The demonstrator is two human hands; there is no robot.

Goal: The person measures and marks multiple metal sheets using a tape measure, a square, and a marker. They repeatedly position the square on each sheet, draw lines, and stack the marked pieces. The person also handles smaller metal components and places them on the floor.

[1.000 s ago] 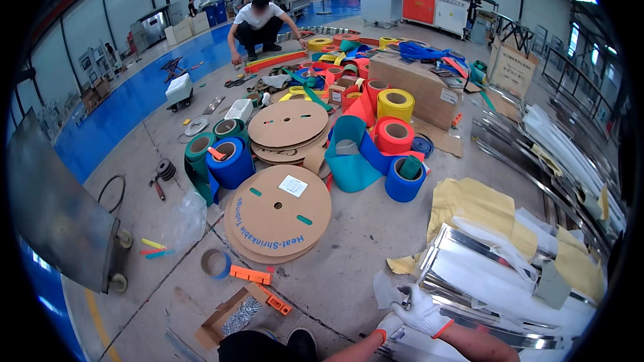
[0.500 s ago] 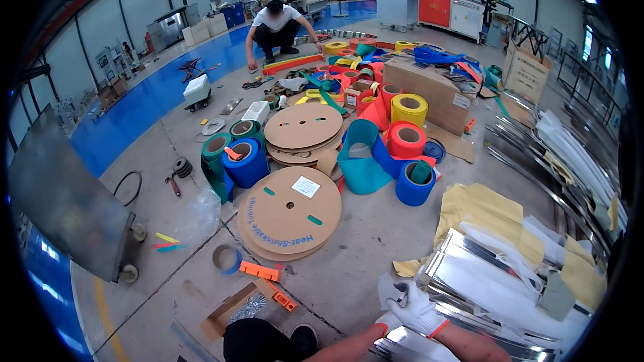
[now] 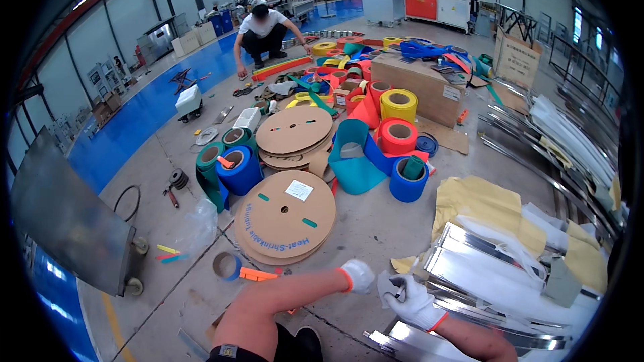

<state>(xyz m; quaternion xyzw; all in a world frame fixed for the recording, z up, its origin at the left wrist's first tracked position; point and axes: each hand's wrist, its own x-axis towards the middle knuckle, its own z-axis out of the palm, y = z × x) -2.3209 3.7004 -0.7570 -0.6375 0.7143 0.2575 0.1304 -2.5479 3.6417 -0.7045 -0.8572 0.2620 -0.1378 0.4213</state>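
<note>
My left hand [image 3: 357, 275], in a white glove with an orange cuff, is curled into a fist just left of my right hand; its palm side is hidden. My right hand [image 3: 410, 300], gloved the same way, closes around the near end of a shiny metal strip [image 3: 469, 275]. That strip belongs to a pile of long polished bars, partly wrapped in white film, that runs off to the right. Both hands hover low over the concrete floor, almost touching each other.
Yellow paper [image 3: 483, 201] lies under the bars. Ahead are flat cardboard reels [image 3: 285, 218], blue [image 3: 238, 167], red [image 3: 398, 135] and yellow [image 3: 398, 104] rolls, and a cardboard box [image 3: 416, 84]. A wheeled grey metal panel [image 3: 64, 221] stands left. Another person [image 3: 263, 27] crouches far back.
Both my hands have come up from the lower edge into full view. My left arm has reached right until its fist sits beside my right hand.
</note>
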